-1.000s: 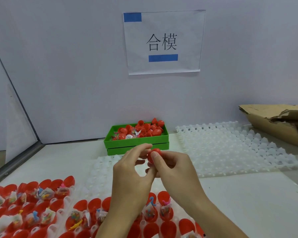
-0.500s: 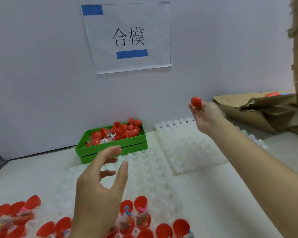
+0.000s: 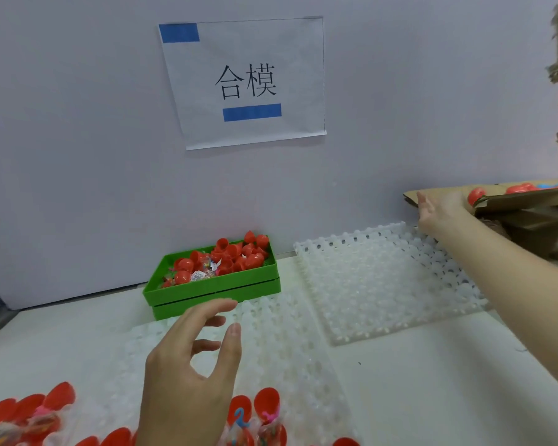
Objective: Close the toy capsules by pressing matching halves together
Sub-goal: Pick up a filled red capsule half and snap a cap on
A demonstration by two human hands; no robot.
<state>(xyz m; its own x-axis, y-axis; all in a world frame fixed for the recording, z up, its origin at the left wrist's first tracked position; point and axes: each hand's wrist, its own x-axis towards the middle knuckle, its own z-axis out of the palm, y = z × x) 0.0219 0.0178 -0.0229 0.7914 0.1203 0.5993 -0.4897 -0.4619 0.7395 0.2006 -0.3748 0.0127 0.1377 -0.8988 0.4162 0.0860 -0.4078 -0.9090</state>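
Observation:
My right hand [image 3: 440,210] reaches far right to the cardboard box [image 3: 525,201], fingers spread and empty. A closed red capsule [image 3: 475,194] lies just beyond its fingertips at the box's edge, apart from the hand. My left hand [image 3: 190,365] hovers open over the near white tray [image 3: 287,342], holding nothing. Open red capsule halves with bagged toys [image 3: 255,410] sit in the tray's front rows. More red halves [image 3: 26,410] fill the tray at the lower left.
A green bin [image 3: 213,289] of loose red halves and toy packets stands against the back wall. An empty white dimpled tray [image 3: 384,281] lies to its right. A paper sign [image 3: 245,82] hangs on the wall. More red capsules [image 3: 522,188] lie in the box.
My right hand carried the closed capsule rightward to the cardboard box and let it go. My left hand came off the capsule and stays open over the near tray.

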